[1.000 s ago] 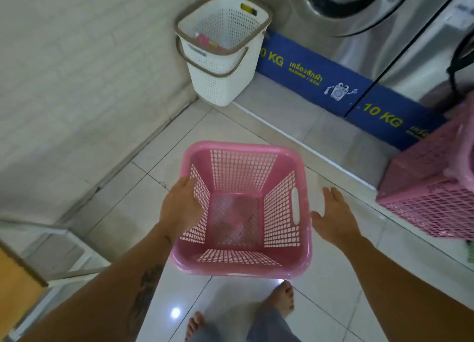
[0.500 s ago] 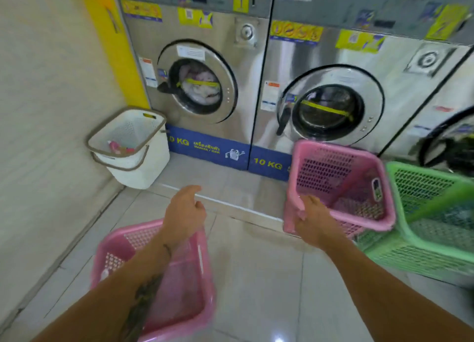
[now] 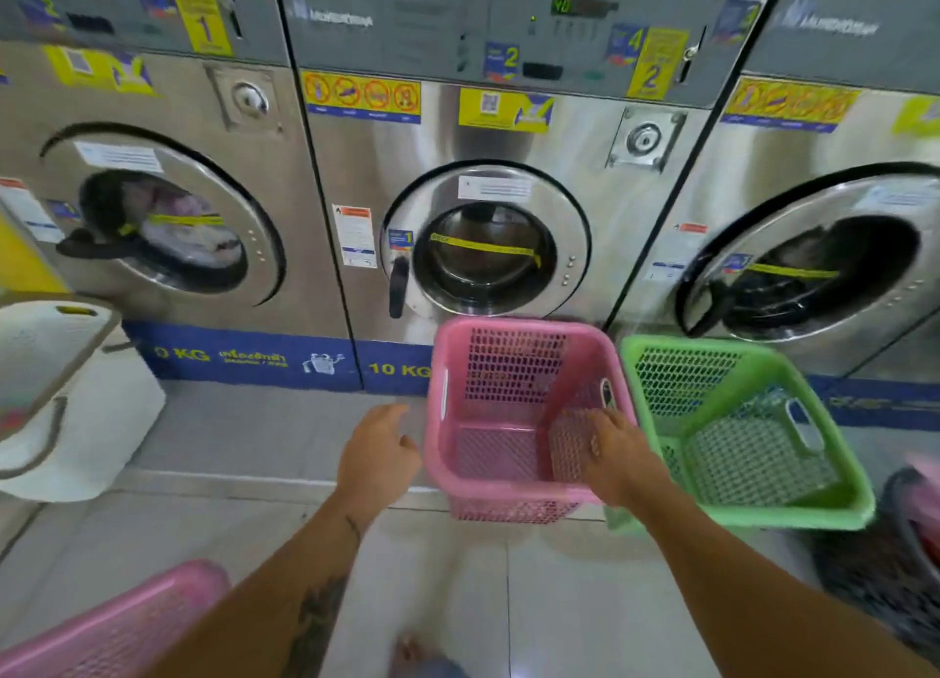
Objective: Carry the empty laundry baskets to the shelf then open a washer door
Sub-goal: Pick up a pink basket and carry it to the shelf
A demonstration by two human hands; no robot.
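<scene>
Washers [image 3: 488,250] line tiled floor [image 3: 432,575] — pink basket [image 3: 488,448] beside green basket [image 3: 753,448].

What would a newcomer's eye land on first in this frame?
The pink basket at centre, in front of the middle washer, with the right hand gripping its right rim and the left hand open beside its left side. Next come the green basket right beside it on the right, and the row of steel washers behind, the left washer showing laundry behind its glass.
</scene>
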